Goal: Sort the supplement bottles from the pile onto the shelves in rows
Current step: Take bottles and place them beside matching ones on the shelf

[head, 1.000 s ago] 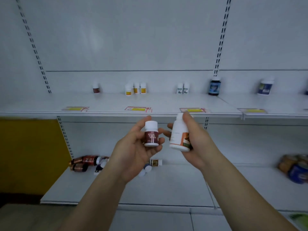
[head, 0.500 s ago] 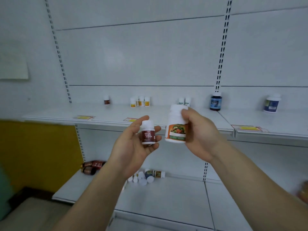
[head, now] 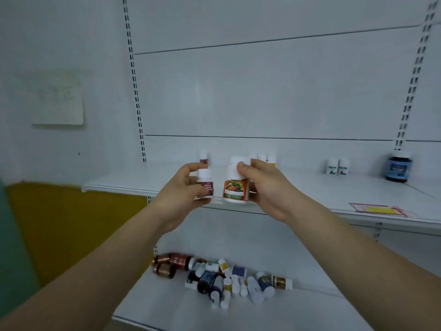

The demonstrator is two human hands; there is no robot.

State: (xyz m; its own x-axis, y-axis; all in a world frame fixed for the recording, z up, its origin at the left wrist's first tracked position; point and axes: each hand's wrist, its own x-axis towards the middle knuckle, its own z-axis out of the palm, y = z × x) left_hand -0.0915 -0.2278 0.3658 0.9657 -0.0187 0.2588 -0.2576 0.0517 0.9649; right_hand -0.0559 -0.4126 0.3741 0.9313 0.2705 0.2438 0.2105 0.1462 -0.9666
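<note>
Left hand (head: 185, 187) is clamped on maroon bottle (head: 205, 185), right hand (head: 263, 185) on orange-label bottle (head: 235, 185), at upper shelf (head: 133, 181) edge; upright placement into matching rows is required next.

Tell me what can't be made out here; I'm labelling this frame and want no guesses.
Head view only:
- Maroon-label bottle, held by left hand: print blurred, lower label partly behind fingers.
- Orange-label bottle, held by right hand: cap partly under fingers, text too small.
- Yellow-label bottles on the upper shelf: mostly behind the right hand, count unclear.
- Pile of bottles: overlapping and blurred, uncountable.
- Shelf tag: print too small.
</note>
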